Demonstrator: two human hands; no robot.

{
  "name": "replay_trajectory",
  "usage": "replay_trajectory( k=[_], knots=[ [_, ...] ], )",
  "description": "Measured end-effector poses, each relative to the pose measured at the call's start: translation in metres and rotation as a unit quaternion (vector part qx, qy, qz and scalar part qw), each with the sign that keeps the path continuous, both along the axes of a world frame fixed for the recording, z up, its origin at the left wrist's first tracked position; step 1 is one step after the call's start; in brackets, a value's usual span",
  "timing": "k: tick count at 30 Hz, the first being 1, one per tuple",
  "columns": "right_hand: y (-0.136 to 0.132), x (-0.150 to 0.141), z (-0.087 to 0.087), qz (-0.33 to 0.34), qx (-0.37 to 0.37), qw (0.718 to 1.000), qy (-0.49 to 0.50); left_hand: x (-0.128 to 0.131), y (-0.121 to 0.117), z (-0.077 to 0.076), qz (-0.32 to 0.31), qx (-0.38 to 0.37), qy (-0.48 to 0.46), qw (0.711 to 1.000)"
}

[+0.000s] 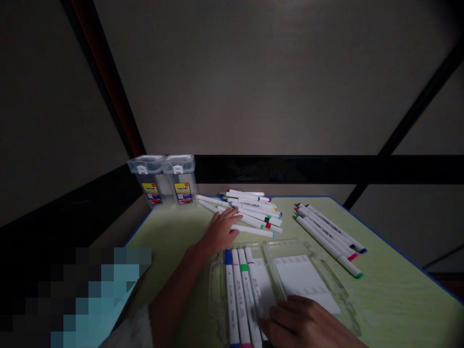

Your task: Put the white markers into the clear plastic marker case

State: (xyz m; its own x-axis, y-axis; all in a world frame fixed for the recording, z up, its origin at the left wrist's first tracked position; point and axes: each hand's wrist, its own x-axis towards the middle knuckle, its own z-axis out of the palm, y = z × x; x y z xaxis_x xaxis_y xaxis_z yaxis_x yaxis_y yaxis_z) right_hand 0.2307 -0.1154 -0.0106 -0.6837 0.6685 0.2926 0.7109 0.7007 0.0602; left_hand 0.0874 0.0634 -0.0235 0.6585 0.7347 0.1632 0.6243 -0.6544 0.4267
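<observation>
My left hand (222, 230) reaches forward with fingers stretched flat onto a loose pile of white markers (250, 209) with coloured caps. My right hand (302, 321) rests at the near edge of an open clear plastic case (319, 275), fingers curled down on its front rim and pressing on it. Several markers (241, 295) lie side by side in the left half of that case, caps pointing away. A white insert card (302, 280) lies in the case's right half.
A second row of markers (328, 234) lies at the right on the pale green table (391, 290) with a blue edge. Two closed clear boxes (165, 181) with yellow labels stand at the far left corner. A dark rail runs behind the table.
</observation>
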Motion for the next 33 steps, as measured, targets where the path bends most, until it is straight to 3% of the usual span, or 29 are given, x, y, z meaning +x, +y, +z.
replay_trajectory(
  k=[8,33],
  knots=[
    [0.002,0.0012,-0.0059,0.011,0.019,1.0,0.008,0.0039,-0.0026,-0.0012,0.017,0.023,-0.007,1.0],
    [-0.0007,0.0008,-0.0038,0.009,0.007,1.0,0.007,-0.0041,0.0035,-0.0011,-0.037,0.039,-0.075,0.996]
  ],
)
